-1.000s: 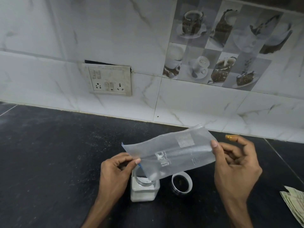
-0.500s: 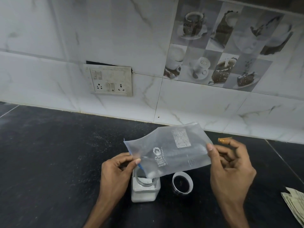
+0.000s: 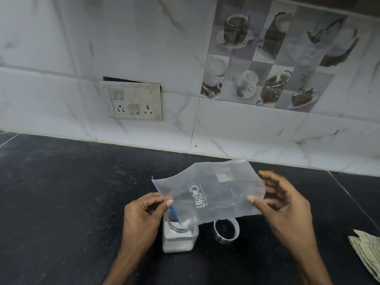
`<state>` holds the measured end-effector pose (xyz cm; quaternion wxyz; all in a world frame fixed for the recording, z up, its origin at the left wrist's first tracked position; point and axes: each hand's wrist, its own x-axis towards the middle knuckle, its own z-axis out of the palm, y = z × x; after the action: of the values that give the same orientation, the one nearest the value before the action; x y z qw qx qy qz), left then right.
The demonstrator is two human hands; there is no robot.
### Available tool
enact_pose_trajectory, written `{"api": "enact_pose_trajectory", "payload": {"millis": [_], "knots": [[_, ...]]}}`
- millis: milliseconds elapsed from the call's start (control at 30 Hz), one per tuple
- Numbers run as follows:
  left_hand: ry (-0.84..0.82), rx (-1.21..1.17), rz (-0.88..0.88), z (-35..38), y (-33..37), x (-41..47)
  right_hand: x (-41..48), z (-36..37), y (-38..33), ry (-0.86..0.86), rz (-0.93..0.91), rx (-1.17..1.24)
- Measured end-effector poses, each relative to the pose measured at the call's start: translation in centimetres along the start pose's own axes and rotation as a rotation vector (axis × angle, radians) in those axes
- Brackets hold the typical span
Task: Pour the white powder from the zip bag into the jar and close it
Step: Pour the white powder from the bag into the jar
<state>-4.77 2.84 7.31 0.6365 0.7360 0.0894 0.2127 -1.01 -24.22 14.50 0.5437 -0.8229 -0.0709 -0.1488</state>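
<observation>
A clear zip bag (image 3: 213,192) with white print and a blue zip edge is held tilted over an open jar (image 3: 180,237). The bag's lower corner dips into the jar's mouth. The bag looks nearly empty. White powder fills the square jar almost to its neck. My left hand (image 3: 141,219) pinches the bag's zip end just left of the jar. My right hand (image 3: 281,208) grips the bag's raised bottom end. The jar's round metal lid (image 3: 226,229) lies upside down on the black counter (image 3: 61,202), just right of the jar.
A folded patterned cloth (image 3: 368,251) lies at the counter's right edge. A switch and socket plate (image 3: 134,101) sits on the marble-tiled wall behind. Fine powder dust speckles the counter left of the jar.
My right hand has moved left and lifted the bag's bottom end, so the bag bows more steeply over the jar. My left hand and the jar have stayed in place.
</observation>
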Motion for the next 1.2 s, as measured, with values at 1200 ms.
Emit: {"api": "enact_pose_trajectory", "payload": {"millis": [1200], "knots": [[0.014,0.042,0.011,0.0,-0.3,0.0,-2.1,1.1,0.0,-0.009,0.13,-0.123]]}}
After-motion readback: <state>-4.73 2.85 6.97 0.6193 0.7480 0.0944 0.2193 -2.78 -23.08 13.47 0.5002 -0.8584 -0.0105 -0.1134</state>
